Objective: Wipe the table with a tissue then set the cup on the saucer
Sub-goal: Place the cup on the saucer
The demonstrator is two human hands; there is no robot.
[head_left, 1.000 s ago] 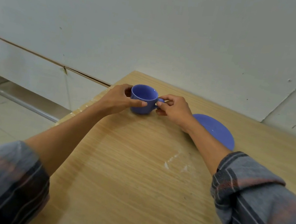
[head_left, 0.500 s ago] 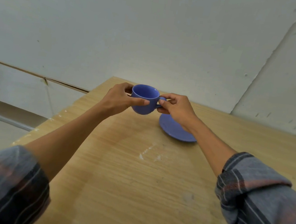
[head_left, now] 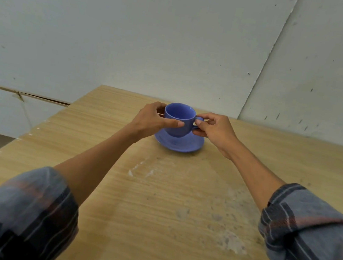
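- The blue cup sits between both hands at the far end of the wooden table, upright and directly over the middle of the blue saucer.
- Whether its base already touches the saucer cannot be told; the base reaches down to the saucer's well.
- The left hand wraps the cup's left side, its thumb pressed across the near wall and the other fingers curled around the far side.
- The right hand pinches the cup's handle between thumb and forefinger, the remaining fingers curled in.
- Half a second ago the cup was held higher and to the left of the saucer, clear of it; now it is lower and centred above it.
- Both grips are unchanged from the earlier frames.
- Pale smears mark the tabletop nearer the person.
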